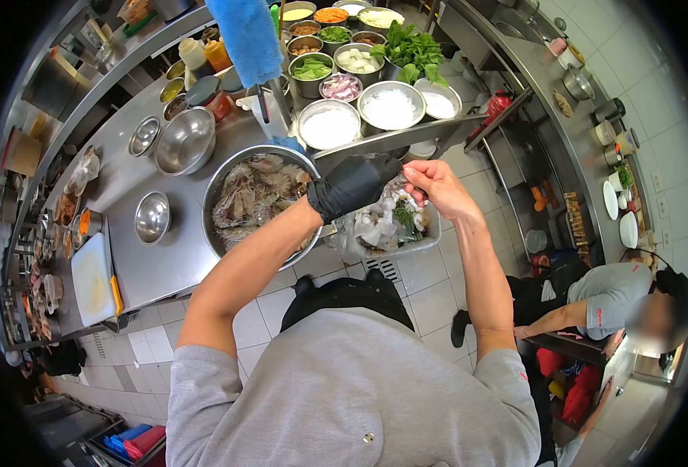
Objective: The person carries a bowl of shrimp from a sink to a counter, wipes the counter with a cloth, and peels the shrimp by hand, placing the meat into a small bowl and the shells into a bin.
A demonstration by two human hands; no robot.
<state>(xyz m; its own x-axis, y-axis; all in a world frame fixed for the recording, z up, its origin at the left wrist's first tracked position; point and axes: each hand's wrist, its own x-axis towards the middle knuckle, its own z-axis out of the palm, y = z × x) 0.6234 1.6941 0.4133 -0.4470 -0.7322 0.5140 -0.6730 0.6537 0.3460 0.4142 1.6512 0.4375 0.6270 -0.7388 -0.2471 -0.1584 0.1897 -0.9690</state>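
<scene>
My left hand [357,185], in a black glove, has its fingers closed together above a bin of waste. My bare right hand [439,189] meets it at the fingertips, with thumb and forefinger pinched. Whatever lies between the fingers is too small to make out. Under my left forearm, a large steel bowl [225,173] on the counter holds a heap of raw shrimp [254,194]. Beneath both hands, the bin [432,237] contains clear plastic, white scraps and some green leaves.
Steel bowls [186,142] and a cutting board [93,280] with a yellow-handled knife [116,295] rest on the left counter. Containers of chopped vegetables [358,60] line the back beside a hanging blue cloth [249,39]. At right, a person [605,300] bends by a low unit.
</scene>
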